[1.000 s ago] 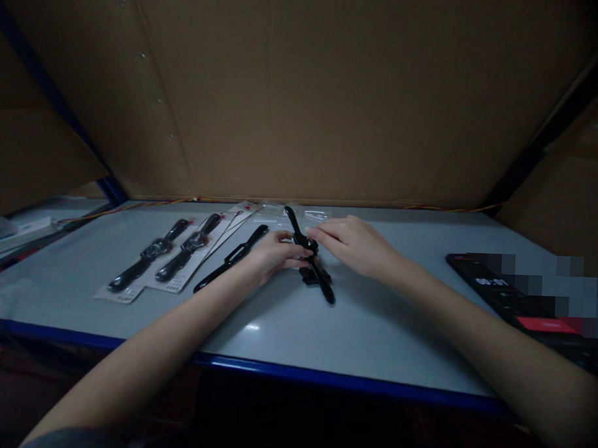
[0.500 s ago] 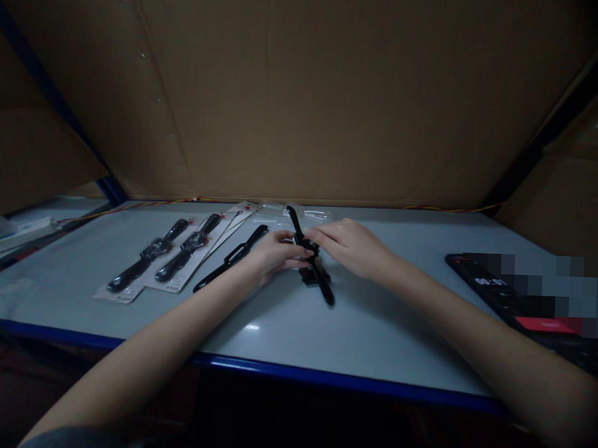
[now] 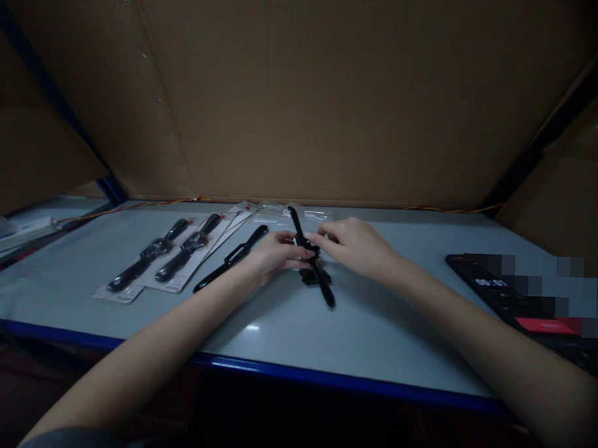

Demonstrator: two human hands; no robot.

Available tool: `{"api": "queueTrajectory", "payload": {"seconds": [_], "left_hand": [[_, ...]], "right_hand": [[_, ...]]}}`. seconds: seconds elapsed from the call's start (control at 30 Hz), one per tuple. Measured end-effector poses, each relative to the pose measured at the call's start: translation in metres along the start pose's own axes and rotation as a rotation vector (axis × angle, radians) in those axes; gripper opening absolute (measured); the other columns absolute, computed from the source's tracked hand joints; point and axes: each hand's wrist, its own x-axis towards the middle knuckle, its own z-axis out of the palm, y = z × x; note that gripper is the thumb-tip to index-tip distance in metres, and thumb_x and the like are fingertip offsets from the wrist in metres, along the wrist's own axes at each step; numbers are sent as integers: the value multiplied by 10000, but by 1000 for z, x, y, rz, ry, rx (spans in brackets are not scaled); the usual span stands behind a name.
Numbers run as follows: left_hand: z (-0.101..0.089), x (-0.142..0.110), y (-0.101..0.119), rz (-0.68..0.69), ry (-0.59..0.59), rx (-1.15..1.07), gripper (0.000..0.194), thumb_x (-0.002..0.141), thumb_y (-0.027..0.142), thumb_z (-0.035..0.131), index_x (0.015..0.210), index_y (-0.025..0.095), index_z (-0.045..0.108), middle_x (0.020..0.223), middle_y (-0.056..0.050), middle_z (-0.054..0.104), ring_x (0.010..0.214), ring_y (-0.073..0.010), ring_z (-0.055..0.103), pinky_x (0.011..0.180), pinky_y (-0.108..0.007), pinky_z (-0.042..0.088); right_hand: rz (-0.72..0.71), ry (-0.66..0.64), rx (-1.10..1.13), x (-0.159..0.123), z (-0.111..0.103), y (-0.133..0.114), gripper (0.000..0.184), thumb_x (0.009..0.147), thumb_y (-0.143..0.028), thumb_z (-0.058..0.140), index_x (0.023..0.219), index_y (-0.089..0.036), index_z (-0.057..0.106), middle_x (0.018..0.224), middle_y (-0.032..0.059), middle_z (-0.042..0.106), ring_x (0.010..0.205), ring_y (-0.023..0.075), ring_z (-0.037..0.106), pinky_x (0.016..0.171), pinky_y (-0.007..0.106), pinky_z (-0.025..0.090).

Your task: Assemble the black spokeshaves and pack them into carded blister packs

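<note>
In the head view, my left hand (image 3: 278, 254) grips a black spokeshave (image 3: 323, 285) around its middle, thumb on the near side. The tool is held at a slant, one handle pointing away and the other toward me. My right hand (image 3: 354, 247) has its thumb and fingertips pinched at the tool's centre, where small parts are too dark to make out. Below the tool, a small dark piece (image 3: 306, 275) shows beside the handle. To the left lies another black spokeshave body (image 3: 234, 256), partly behind my left wrist.
Two carded spokeshaves in blister packs (image 3: 153, 248) (image 3: 189, 249) lie on the left of the grey table (image 3: 364, 337). Clear plastic shells (image 3: 272, 213) sit at the back. On the right, a phone (image 3: 493, 286) shows a timer. Cardboard (image 3: 332, 107) walls the back.
My right fingers have shifted slightly and curled differently at the spokeshave's centre. My left hand keeps its hold, and the tool is nearly still.
</note>
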Motion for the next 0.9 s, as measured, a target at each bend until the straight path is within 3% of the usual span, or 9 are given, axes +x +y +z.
{"api": "queueTrajectory", "payload": {"seconds": [0.1, 0.27, 0.43, 0.57, 0.67, 0.77, 0.9], "left_hand": [[2, -1, 1, -1, -3, -1, 244, 706, -76, 603, 913, 45, 555, 768, -88, 660, 642, -131, 667, 689, -267, 553], [4, -4, 1, -12, -28, -6, 263, 698, -77, 617, 921, 49, 556, 783, -88, 655, 651, -130, 666, 664, -251, 552], [0, -1, 0, -3, 2, -31, 241, 714, -53, 615, 904, 69, 529, 838, -109, 659, 677, -156, 676, 663, -290, 558], [-5, 7, 0, -5, 25, -29, 194, 718, 22, 657, 856, 87, 537, 863, -104, 659, 650, -164, 677, 660, -312, 554], [-9, 10, 2, -5, 28, -32, 195, 691, 64, 708, 839, 79, 581, 819, -76, 655, 621, -123, 660, 640, -248, 537], [-11, 10, 5, -35, 17, -8, 174, 692, 72, 708, 839, 62, 617, 800, -75, 653, 609, -99, 647, 612, -201, 513], [-13, 8, 6, -80, -17, 79, 193, 664, 84, 724, 836, 68, 638, 802, -85, 660, 611, -104, 641, 570, -191, 489]], "right_hand": [[7, 28, -98, -1, 5, -1, 299, 851, -436, 467, 805, -196, 639, 638, 34, 633, 583, 156, 538, 532, 263, 245], [-2, 58, -161, -1, 11, -3, 262, 866, -364, 447, 780, -188, 622, 638, 49, 630, 581, 167, 537, 523, 276, 215], [48, 70, 88, 2, 5, 8, 329, 872, -443, 426, 775, -195, 619, 641, 24, 609, 560, 135, 509, 513, 257, 252], [146, 149, 173, 8, 6, 33, 344, 857, -470, 434, 791, -186, 617, 656, 22, 599, 586, 144, 513, 521, 256, 295], [176, 156, 137, 13, 16, 56, 266, 840, -404, 473, 818, -186, 624, 724, 35, 618, 671, 169, 552, 567, 268, 347], [175, 166, 52, 17, 28, 76, 198, 810, -332, 517, 850, -183, 641, 875, 76, 617, 873, 218, 566, 702, 305, 406], [174, 204, -13, 25, 43, 83, 378, 806, -412, 532, 1109, -197, 604, 1106, 124, 578, 1079, 280, 502, 835, 386, 408]]}}
